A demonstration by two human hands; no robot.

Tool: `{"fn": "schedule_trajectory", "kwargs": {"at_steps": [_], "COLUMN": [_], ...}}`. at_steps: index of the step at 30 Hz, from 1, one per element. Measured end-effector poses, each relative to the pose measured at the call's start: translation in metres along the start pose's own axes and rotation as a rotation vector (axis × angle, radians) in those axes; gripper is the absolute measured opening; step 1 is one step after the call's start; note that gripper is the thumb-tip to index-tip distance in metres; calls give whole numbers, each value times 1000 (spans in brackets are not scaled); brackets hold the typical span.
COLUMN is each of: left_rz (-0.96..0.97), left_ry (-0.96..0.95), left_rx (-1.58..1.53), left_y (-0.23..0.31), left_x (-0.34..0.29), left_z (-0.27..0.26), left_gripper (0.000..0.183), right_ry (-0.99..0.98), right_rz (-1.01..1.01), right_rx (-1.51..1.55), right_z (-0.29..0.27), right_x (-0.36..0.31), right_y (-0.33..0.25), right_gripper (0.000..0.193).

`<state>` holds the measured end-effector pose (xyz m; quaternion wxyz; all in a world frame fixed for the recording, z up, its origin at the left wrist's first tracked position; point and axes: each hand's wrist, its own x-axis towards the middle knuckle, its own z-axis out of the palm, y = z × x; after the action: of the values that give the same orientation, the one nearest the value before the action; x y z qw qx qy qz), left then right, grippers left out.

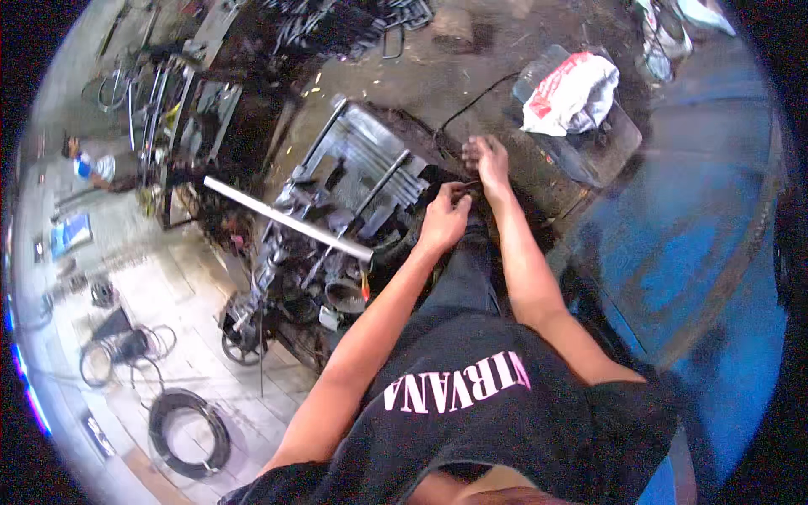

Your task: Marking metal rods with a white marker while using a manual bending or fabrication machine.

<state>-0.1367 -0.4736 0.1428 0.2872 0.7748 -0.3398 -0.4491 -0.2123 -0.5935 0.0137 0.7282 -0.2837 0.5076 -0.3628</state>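
Observation:
My left hand [446, 217] is closed, its fingers bent together around something small and dark that I cannot make out. Just beyond it and to the right, my right hand [488, 167] has its fingers curled in; whatever they grip is hidden. Both hands are close together over my dark trousers [465, 273]. Left of them stands a metal machine with a ribbed grey bed [374, 143]. A long pale metal bar [290, 220] lies slanting across that machine, with its near end close to my left forearm.
A white and red sack [572, 94] rests on a dark slab at the far right. Blue sheeting [703, 227] spreads along the right. Dark metal parts [345, 25] are heaped at the back. A coiled black hose [189, 433] lies at lower left; another person [101, 168] is at far left.

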Motion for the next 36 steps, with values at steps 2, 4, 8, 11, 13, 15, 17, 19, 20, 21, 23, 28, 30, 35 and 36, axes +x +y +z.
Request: {"fn": "schedule_trajectory", "kwargs": {"at_steps": [2, 4, 8, 11, 13, 15, 17, 19, 20, 21, 23, 28, 30, 35, 36], "left_rz": [14, 37, -4, -69, -66, -149, -190, -202, -180, -183, -179, -195, -200, -249, -261], "left_ry": [56, 41, -17, 27, 131, 176, 247, 301, 325, 344, 362, 381, 373, 367, 358], "left_rx": [-45, -92, -128, -154, -252, -407, -502, -488, -505, -508, -535, -576, -595, -745, -735], "left_y": [5, -5, -35, -70, -95, -118, -137, -151, -155, -159, -163, -166, -167, -168, -168], "left_x": [-27, -50, -90, -107, -116, -123, -129, -135, -138, -142, -149, -166, -171, -175, -174], "left_z": [-20, -40, -66, -76, -81, -88, -95, -104, -108, -112, -117, -124, -126, -131, -131], "left_gripper": [36, 38, 38, 35, 35, 31, 30, 29, 29, 28, 28, 27, 27, 26, 26], "right_ry": [-86, -101, -188, -99, -85, -164, -228, -182, -197, -173, -115, -105, -46, 46, 31], "right_rz": [-35, -34, -147, -343, -57, 259, 357, 597, 596, 621, 677, 707, 770, 739, 730], "right_rx": [-49, -97, -393, -726, -691, -683, -697, -446, -438, -474, -489, -372, -238, -119, -17], "right_z": [25, 48, 69, 60, 50, 47, 49, 57, 59, 62, 65, 65, 69, 79, 79], "right_x": [-2, -4, -27, -55, -71, -77, -72, -62, -57, -53, -46, -42, -44, -57, -61], "right_y": [-21, -29, -8, 25, 45, 65, 82, 102, 110, 120, 136, 146, 142, 136, 135], "right_gripper": [25, 21, 14, 12, 18, 20, 28, 41, 46, 44, 39, 34, 32, 31, 32]}}
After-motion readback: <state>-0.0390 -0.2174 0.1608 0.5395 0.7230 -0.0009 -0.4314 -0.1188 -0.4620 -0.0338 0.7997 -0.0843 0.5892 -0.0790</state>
